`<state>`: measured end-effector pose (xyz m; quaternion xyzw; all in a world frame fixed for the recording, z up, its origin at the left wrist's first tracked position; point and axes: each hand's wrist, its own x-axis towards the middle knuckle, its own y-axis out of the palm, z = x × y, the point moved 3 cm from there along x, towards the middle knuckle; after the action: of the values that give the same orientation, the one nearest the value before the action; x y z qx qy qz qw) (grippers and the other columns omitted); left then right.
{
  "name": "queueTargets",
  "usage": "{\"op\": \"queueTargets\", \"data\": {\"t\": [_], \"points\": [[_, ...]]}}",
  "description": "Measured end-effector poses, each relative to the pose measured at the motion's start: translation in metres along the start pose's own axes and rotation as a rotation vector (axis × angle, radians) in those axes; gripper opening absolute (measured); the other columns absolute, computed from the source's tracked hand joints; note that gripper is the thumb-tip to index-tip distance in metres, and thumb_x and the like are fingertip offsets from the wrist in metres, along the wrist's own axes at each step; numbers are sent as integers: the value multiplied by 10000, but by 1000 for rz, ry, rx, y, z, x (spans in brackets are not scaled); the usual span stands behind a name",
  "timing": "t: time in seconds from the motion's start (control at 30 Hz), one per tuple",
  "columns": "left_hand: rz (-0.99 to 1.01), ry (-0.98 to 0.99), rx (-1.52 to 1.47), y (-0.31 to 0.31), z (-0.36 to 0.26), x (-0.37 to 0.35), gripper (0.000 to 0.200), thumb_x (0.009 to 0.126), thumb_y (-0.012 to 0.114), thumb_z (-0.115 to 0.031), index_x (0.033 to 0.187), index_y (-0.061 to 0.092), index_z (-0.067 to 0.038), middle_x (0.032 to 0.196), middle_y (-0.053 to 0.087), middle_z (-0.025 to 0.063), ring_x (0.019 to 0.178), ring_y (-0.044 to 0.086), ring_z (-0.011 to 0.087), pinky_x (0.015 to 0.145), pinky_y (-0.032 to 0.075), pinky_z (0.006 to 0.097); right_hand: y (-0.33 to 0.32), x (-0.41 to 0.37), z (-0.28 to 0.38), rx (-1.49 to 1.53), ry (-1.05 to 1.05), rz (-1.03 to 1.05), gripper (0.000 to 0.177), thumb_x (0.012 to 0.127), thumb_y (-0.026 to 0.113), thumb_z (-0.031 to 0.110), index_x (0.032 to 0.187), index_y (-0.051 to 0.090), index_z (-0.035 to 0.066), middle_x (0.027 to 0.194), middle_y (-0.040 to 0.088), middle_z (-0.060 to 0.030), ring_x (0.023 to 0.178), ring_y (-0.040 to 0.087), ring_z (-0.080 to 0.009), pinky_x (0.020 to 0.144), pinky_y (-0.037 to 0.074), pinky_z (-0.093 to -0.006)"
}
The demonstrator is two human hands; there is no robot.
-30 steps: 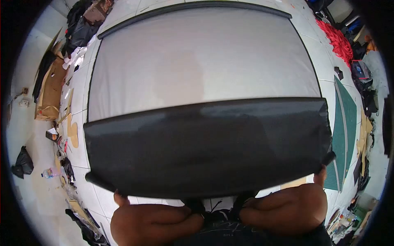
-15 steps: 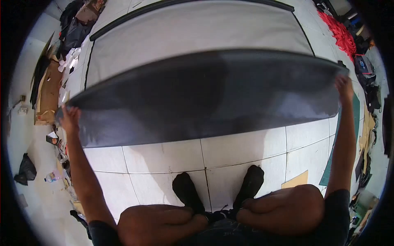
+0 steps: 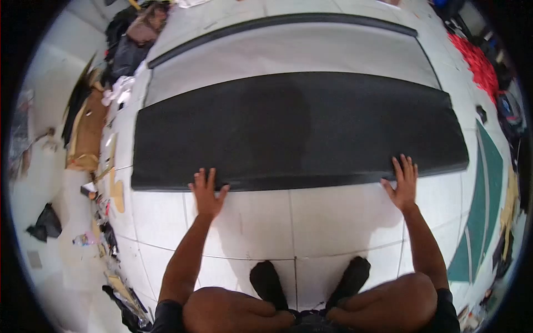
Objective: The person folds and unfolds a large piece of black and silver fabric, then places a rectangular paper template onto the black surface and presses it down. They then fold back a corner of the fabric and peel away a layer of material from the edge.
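A wide sheet of black material [image 3: 300, 127], possibly faux leather, lies folded over on the floor in front of me. Beyond its far edge shows the pale grey face [image 3: 300, 50] of the material, and a dark roll [image 3: 283, 22] runs along the far end. My left hand [image 3: 207, 194] rests at the near edge of the black sheet, left of the middle, fingers spread. Toward the right end of that same edge, my right hand [image 3: 404, 186] lies flat with its fingers apart. Neither hand grips the sheet.
White floor tiles [image 3: 244, 222] lie under the sheet and my feet. To the right are a green mat [image 3: 483, 194] and a bundle of red material [image 3: 474, 66]. Cardboard [image 3: 88, 133], a black plastic bag [image 3: 47, 222] and a bottle [image 3: 84, 240] are along the left.
Both hands have let go of the sheet's raised ends and moved inward to its near edge. The sheet has come down flat on the floor.
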<state>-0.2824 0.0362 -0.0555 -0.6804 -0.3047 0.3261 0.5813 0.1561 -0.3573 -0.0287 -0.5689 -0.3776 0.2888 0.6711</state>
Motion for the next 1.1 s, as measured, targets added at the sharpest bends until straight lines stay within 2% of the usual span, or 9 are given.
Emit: {"op": "queueTargets", "data": {"t": [0.43, 0.5, 0.57, 0.6, 0.63, 0.7, 0.77, 0.87, 1.1], "points": [[59, -45, -64, 19, 2, 26, 704, 921, 420, -556, 1468, 283, -133, 1542, 107, 203, 1438, 58, 342, 1133, 13, 537, 37, 32, -15, 31, 98, 375, 672, 954, 364, 514, 1480, 245, 113, 1556, 127, -148, 1441, 75, -331, 1157, 44, -486], [-156, -32, -145, 24, 17, 24, 616, 900, 567, -405, 1397, 386, -89, 1496, 228, 213, 1420, 125, 355, 1134, 33, 523, 35, 27, -21, 83, 143, 130, 626, 943, 465, 467, 1393, 356, 46, 1419, 347, -188, 1324, 301, -357, 1099, 204, -506], [-403, -262, -356, 10, 36, 17, 515, 867, 643, -160, 1321, 436, -29, 1392, 377, 202, 1277, 377, 341, 1053, 316, 467, 21, 11, -33, 167, 272, -181, 586, 926, 542, 430, 1318, 420, 11, 1265, 511, -187, 1177, 484, -353, 1026, 334, -510], [-632, -373, -1007, 45, 82, 17, 496, 852, 685, -160, 1267, 468, 5, 1290, 466, 199, 1122, 507, 297, 914, 456, 394, 17, -2, -40, 304, 525, -143, 570, 901, 595, 413, 1264, 442, 2, 1116, 555, -161, 991, 546, -307, 881, 426, -464], [-657, -551, -967, 49, 111, 13, 520, 876, 672, -298, 1243, 477, 14, 1057, 590, 166, 930, 597, 268, 797, 515, 344, 14, -11, -47, 446, 776, -131, 557, 875, 649, 395, 1211, 463, -8, 967, 600, -135, 805, 608, -261, 736, 518, -418], [-222, -995, -1132, 55, 154, 0, 475, 878, 602, -491, 1043, 562, -48, 664, 528, 50, 572, 531, 157, 534, 478, 282, 17, -27, -63, 951, 1333, -3, 597, 846, 672, 439, 1192, 472, -4, 863, 603, -133, 624, 594, -201, 516, 513, -314], [-276, -986, -1656, 40, 145, 10, 352, 899, 593, -411, 928, 572, -61, 669, 507, 41, 561, 493, 124, 483, 437, 263, 38, -25, -89, 1120, 1379, -220, 563, 825, 707, 417, 1141, 496, 1, 860, 595, -138, 585, 579, -176, 425, 471, -277], [-256, -1064, -1806, 31, 146, 31, 244, 936, 544, -297, 928, 567, -54, 683, 520, 33, 556, 493, 133, 463, 433, 266, 46, -2, -114, 1238, 1348, -296, 491, 820, 730, 328, 1090, 510, -19, 881, 600, -128, 625, 594, -198, 463, 490, -300], [-132, -830, -1688, 77, 212, -17, 142, 909, 549, -133, 1020, 578, -48, 930, 613, 74, 856, 602, 180, 657, 534, 285, 53, -44, -126, 1304, 1457, -280, 336, 817, 733, 226, 1060, 587, 45, 956, 602, -68, 724, 571, -195, 520, 465, -301]]}}
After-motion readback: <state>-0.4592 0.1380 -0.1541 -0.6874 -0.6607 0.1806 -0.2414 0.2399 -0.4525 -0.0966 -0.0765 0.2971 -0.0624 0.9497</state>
